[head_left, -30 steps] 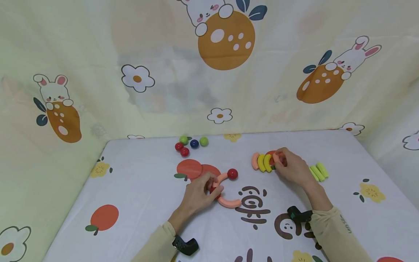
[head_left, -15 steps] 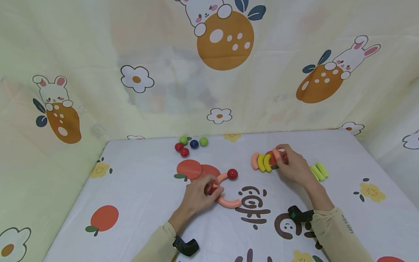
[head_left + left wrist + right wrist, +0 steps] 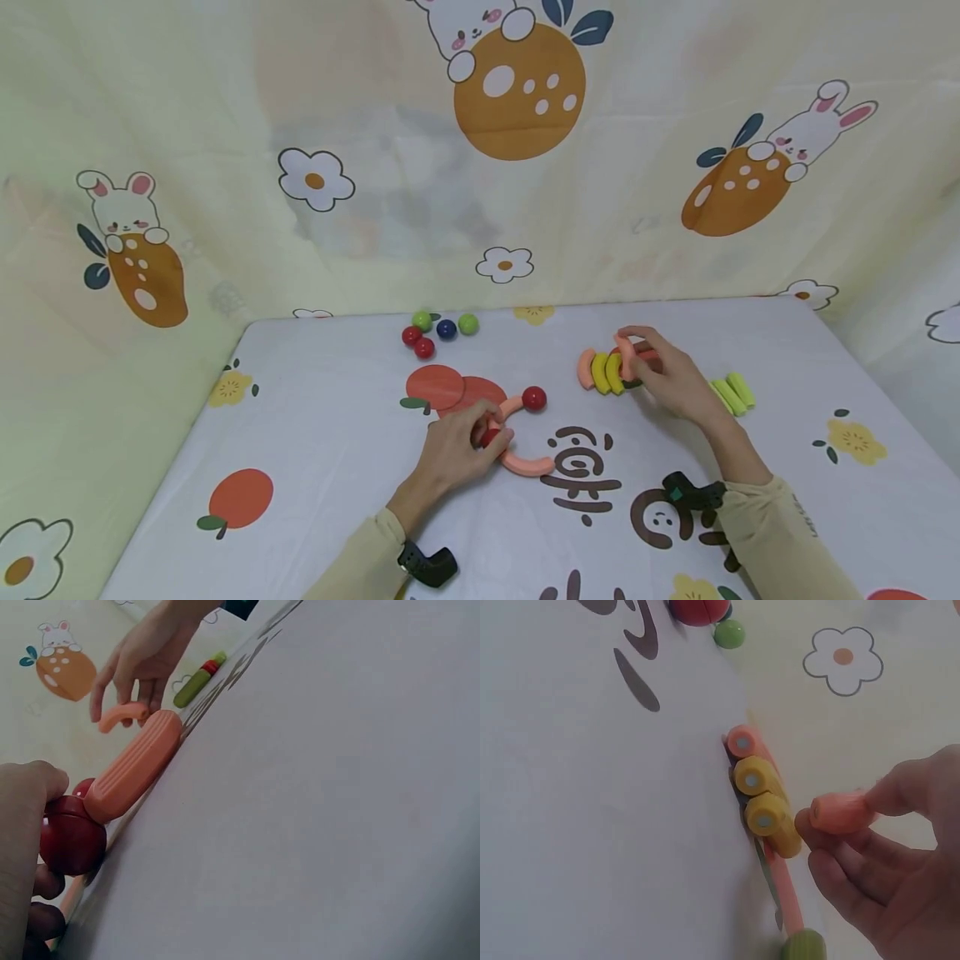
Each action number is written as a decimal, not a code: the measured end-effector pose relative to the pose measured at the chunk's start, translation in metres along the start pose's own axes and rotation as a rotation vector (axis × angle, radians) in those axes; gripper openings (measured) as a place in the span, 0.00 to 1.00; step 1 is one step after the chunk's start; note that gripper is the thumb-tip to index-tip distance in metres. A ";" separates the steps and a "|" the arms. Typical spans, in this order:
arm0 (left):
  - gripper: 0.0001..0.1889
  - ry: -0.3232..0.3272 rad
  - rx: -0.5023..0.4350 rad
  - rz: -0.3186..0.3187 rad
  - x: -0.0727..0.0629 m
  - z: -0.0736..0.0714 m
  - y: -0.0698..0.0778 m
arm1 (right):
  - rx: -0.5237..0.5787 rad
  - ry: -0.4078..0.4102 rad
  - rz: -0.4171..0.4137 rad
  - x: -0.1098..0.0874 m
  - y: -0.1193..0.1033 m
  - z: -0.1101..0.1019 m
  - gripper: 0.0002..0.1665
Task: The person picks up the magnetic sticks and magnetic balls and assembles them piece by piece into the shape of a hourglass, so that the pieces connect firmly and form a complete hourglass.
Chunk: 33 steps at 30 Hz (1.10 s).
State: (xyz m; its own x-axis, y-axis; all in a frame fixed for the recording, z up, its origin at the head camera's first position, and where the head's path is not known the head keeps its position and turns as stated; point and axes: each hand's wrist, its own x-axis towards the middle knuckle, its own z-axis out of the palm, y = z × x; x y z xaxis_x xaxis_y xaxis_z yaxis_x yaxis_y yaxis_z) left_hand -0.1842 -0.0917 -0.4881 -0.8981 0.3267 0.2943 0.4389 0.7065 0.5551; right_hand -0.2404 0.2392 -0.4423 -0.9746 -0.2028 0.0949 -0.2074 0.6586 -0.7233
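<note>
My left hand (image 3: 450,448) pinches a red ball (image 3: 73,841) with thumb and fingers. A curved pink stick (image 3: 527,465) extends from that ball toward the right. Another curved pink stick (image 3: 510,407) runs up to a second red ball (image 3: 534,398); part of this piece is hidden by my fingers. In my right hand (image 3: 672,379), a short curved pink stick (image 3: 844,813) is pinched between thumb and fingers, raised off the table. Just left of it lies a row of two curved yellow sticks (image 3: 751,778) and one pink stick (image 3: 742,741), with grey discs at their ends.
Several small balls, such as a green ball (image 3: 468,324), a blue ball (image 3: 446,330) and a red ball (image 3: 423,348), lie near the back edge. Green sticks (image 3: 732,393) lie right of my right hand. Printed cloth covers the table (image 3: 337,500) and hangs behind it.
The right hand has lifted slightly and shifted left with the pink stick, which now hangs close by the yellow sticks. The left hand and its piece have stayed in place.
</note>
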 end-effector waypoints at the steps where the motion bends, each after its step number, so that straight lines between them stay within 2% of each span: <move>1: 0.11 -0.001 0.001 -0.003 0.000 0.000 0.000 | -0.003 -0.008 -0.017 0.000 0.000 0.001 0.24; 5: 0.11 -0.008 0.003 -0.014 0.000 0.000 0.000 | -0.006 -0.025 -0.055 0.001 0.001 0.003 0.22; 10: 0.12 -0.012 -0.001 -0.010 0.001 0.001 -0.001 | 0.045 -0.080 -0.069 0.001 -0.001 0.005 0.20; 13: 0.11 -0.006 0.004 0.000 0.001 0.001 -0.002 | 0.072 -0.118 -0.060 0.001 -0.002 0.006 0.20; 25: 0.11 -0.009 -0.001 -0.007 0.001 0.003 -0.003 | 0.124 -0.156 0.001 0.000 -0.007 0.009 0.21; 33: 0.11 -0.022 -0.007 -0.018 0.001 0.004 -0.004 | 0.175 -0.224 -0.033 -0.001 -0.008 0.011 0.24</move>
State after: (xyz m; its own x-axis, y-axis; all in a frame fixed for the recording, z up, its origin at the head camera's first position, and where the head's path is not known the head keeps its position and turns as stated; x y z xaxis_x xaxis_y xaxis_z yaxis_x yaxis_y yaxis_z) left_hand -0.1869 -0.0917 -0.4926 -0.9060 0.3284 0.2669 0.4232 0.7082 0.5652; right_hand -0.2372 0.2262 -0.4438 -0.9205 -0.3902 -0.0195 -0.2019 0.5179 -0.8313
